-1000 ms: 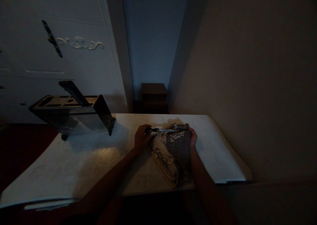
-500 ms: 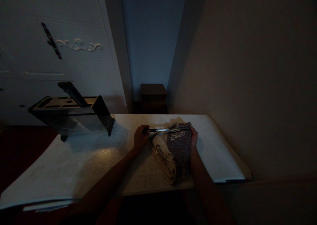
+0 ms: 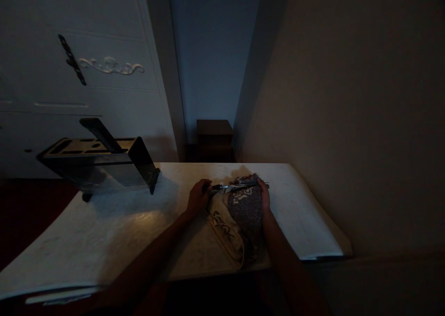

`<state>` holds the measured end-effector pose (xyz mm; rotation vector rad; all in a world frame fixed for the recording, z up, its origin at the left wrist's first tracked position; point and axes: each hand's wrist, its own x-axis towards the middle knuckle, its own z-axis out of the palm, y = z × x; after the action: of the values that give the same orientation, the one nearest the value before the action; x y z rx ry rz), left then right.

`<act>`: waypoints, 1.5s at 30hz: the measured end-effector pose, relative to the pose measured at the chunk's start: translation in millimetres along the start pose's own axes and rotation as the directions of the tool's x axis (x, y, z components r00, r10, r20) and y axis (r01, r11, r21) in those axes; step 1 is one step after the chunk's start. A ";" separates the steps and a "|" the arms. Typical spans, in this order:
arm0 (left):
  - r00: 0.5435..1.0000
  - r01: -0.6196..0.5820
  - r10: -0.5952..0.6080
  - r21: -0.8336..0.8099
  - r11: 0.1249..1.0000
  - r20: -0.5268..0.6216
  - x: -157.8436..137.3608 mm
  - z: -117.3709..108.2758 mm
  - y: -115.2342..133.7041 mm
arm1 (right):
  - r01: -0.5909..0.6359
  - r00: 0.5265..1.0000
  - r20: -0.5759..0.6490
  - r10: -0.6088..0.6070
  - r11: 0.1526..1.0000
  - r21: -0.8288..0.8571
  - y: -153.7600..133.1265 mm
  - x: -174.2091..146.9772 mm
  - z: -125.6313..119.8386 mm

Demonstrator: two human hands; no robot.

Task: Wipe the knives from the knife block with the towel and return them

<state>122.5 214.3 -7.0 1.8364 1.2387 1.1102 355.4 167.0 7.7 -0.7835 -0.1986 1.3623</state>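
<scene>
My left hand point(image 3: 198, 198) is closed round the black handle of a knife point(image 3: 224, 186), which lies level and points right. Its slim, shiny blade runs into the upper edge of a folded towel point(image 3: 245, 207), patterned in dark grey-purple and cream. With my right hand point(image 3: 264, 196) I grip the towel's right edge around the blade, and the tip sticks out just past my fingers. Cloth covers much of the blade. The towel's lower folds hang toward the near table edge between my forearms.
A knife block point(image 3: 104, 165) with one black handle standing in it sits on the left of the pale table point(image 3: 146, 242). A wall point(image 3: 330, 121) rises close on the right. Behind the table are a small brown cabinet point(image 3: 214, 127) and white doors point(image 3: 114, 42).
My right hand and the towel have shifted left along the blade, toward the handle. The tip now shows beyond my right fingers. My left hand keeps its hold.
</scene>
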 end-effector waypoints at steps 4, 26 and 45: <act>1.000 -0.003 0.003 0.000 1.000 0.026 0.0 1.2 3.2 | -0.083 0.996 0.031 0.084 0.996 -0.039 0.1 -2.2 6.1; 0.999 0.029 -0.029 -0.011 1.000 0.018 0.5 -0.6 10.5 | -0.045 0.999 0.010 0.045 0.998 -0.054 -1.6 -6.1 12.3; 0.999 0.016 -0.015 -0.016 1.000 0.035 0.3 -0.7 11.0 | -0.037 0.998 -0.055 0.033 0.997 -0.061 0.4 -5.4 10.5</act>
<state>126.1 210.8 2.7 1.8235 1.2189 1.0726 347.9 166.1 16.9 -0.8784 -0.1857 1.3714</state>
